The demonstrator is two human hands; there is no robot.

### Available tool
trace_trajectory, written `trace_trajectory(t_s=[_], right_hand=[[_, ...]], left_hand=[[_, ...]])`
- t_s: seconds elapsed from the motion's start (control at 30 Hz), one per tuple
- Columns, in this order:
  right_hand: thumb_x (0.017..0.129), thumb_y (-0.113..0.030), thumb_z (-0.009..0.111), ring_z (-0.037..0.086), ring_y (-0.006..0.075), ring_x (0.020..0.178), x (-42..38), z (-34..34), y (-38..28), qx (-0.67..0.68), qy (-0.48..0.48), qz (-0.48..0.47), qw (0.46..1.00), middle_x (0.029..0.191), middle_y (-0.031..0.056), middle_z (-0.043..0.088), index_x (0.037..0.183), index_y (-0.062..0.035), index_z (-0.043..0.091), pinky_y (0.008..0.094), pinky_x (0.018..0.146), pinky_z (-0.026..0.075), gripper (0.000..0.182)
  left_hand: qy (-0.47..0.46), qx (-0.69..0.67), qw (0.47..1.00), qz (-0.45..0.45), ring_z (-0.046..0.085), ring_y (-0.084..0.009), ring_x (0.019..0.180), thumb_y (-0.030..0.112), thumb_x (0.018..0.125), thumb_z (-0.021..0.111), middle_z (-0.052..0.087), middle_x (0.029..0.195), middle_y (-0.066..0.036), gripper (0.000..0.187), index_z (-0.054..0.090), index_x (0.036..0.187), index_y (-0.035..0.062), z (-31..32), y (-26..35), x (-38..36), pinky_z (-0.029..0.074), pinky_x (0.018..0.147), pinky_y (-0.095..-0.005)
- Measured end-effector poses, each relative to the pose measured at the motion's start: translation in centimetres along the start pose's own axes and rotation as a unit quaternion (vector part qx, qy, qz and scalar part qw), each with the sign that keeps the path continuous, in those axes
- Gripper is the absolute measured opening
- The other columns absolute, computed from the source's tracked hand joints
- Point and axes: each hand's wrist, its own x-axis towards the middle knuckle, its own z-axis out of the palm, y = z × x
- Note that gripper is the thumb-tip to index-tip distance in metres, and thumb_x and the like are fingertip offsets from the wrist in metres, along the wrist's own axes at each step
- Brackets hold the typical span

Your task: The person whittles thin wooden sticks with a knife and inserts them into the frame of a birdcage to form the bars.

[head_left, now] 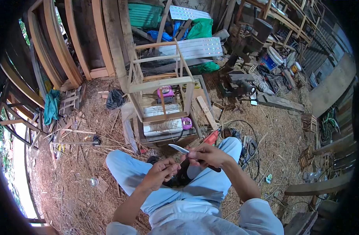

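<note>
My right hand (209, 155) is closed around a knife (178, 148). Its pale blade points left and its dark handle end shows below the palm. My left hand (162, 172) is pinched, with a thin light strip (182, 161) that appears to run from its fingertips up towards the knife hand. Both hands are close together above my lap, between my bent knees. Just ahead, an open wooden frame (160, 84) of slim bars stands on a low table (167, 138).
Pink round items (186, 123) lie by the frame's base. A red tool (211, 137) and cables lie near my right knee. Wood shavings cover the floor (85, 164). Curved wooden pieces (62, 47) lean at the left. A white bucket (272, 58) stands at the back right.
</note>
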Motion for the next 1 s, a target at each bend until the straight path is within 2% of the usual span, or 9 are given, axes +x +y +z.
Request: trace_trajectory(t_s=[0.07,0.1,0.4,0.47,0.53,0.6,0.73,0.87,1.0], right_hand=[[0.094,-0.031,0.052,0.039,0.0025,0.049,-0.3,-0.1,-0.6,-0.013,-0.008,0.003,1.000,0.060,-0.0051,0.046,0.084,-0.0041,0.065,0.0184,0.042,0.029,0.031],[0.093,-0.029,0.053,0.039,0.0024,0.049,-0.9,-0.1,-1.0,-0.044,0.039,0.016,0.998,0.062,-0.0052,0.047,0.089,-0.0029,0.065,0.0180,0.042,0.028,0.029],[0.094,-0.023,0.051,0.037,0.0021,0.049,-1.8,-2.4,-0.4,0.017,0.013,-0.023,0.999,0.063,-0.0066,0.046,0.104,-0.0034,0.063,0.0182,0.042,0.028,0.025],[0.094,-0.021,0.052,0.037,0.0026,0.048,-2.1,-3.0,0.1,0.045,0.067,-0.014,0.997,0.063,-0.0060,0.046,0.103,-0.0034,0.064,0.0183,0.041,0.028,0.023],[0.093,-0.020,0.052,0.035,0.0038,0.045,-2.8,-5.4,0.7,0.043,0.288,-0.052,0.955,0.060,-0.0056,0.046,0.101,-0.0012,0.064,0.0191,0.041,0.026,0.023],[0.095,-0.019,0.048,0.029,0.0021,0.045,-5.4,-8.1,-0.4,0.103,0.226,-0.061,0.967,0.058,-0.0051,0.039,0.107,0.0020,0.058,0.0184,0.039,0.022,0.025],[0.096,-0.019,0.048,0.032,0.0020,0.046,-4.9,-9.1,0.6,0.115,0.257,-0.064,0.958,0.061,-0.0057,0.044,0.108,0.0019,0.060,0.0185,0.040,0.022,0.027],[0.096,-0.018,0.046,0.033,0.0022,0.046,-4.4,-9.0,-0.3,0.059,0.242,-0.053,0.967,0.063,-0.0046,0.046,0.110,0.0018,0.059,0.0185,0.040,0.023,0.027],[0.097,-0.023,0.045,0.030,0.0042,0.044,-1.6,-5.5,1.2,0.143,0.269,-0.097,0.947,0.060,-0.0008,0.046,0.121,-0.0039,0.050,0.0185,0.039,0.021,0.031]], left_hand=[[-0.021,-0.014,1.000,-0.015,0.037,-0.0022,0.059,0.018,0.091,0.057,0.046,0.071,0.004,0.015,0.057,0.096,0.0038,-0.3,-0.4,-0.2,0.025,0.047,-0.0162],[-0.022,-0.016,0.999,-0.017,0.037,-0.0022,0.059,0.018,0.091,0.057,0.046,0.071,0.004,0.015,0.057,0.096,0.0038,-0.2,-0.4,-0.3,0.025,0.047,-0.0162],[-0.007,0.053,0.999,-0.006,0.035,-0.0028,0.058,0.020,0.090,0.059,0.046,0.070,0.003,0.015,0.057,0.093,0.0055,-0.5,0.0,-1.6,0.025,0.046,-0.0171],[0.011,0.066,0.998,0.005,0.035,-0.0029,0.058,0.022,0.090,0.060,0.047,0.069,0.003,0.017,0.058,0.093,0.0055,-0.7,0.2,-1.8,0.026,0.046,-0.0181],[0.013,0.067,0.998,-0.002,0.037,-0.0020,0.059,0.020,0.090,0.060,0.050,0.072,0.004,0.016,0.058,0.095,0.0051,-2.3,-0.1,-3.0,0.027,0.047,-0.0172],[0.015,0.069,0.997,-0.010,0.039,-0.0011,0.060,0.019,0.090,0.059,0.053,0.074,0.004,0.015,0.058,0.096,0.0047,-2.8,-0.5,-3.5,0.028,0.048,-0.0162],[0.006,0.125,0.991,-0.035,0.042,-0.0035,0.061,0.020,0.090,0.060,0.057,0.076,0.001,0.015,0.059,0.093,0.0054,-2.6,-0.2,-3.1,0.031,0.050,-0.0187],[0.041,0.209,0.975,0.066,0.045,-0.0044,0.065,0.019,0.090,0.060,0.058,0.078,0.001,0.014,0.059,0.092,0.0051,-2.7,0.2,-2.8,0.036,0.056,-0.0201],[0.086,0.234,0.961,0.118,0.046,-0.0051,0.068,0.018,0.090,0.059,0.057,0.081,0.001,0.014,0.059,0.091,0.0042,-3.2,0.9,-2.0,0.038,0.060,-0.0202]])
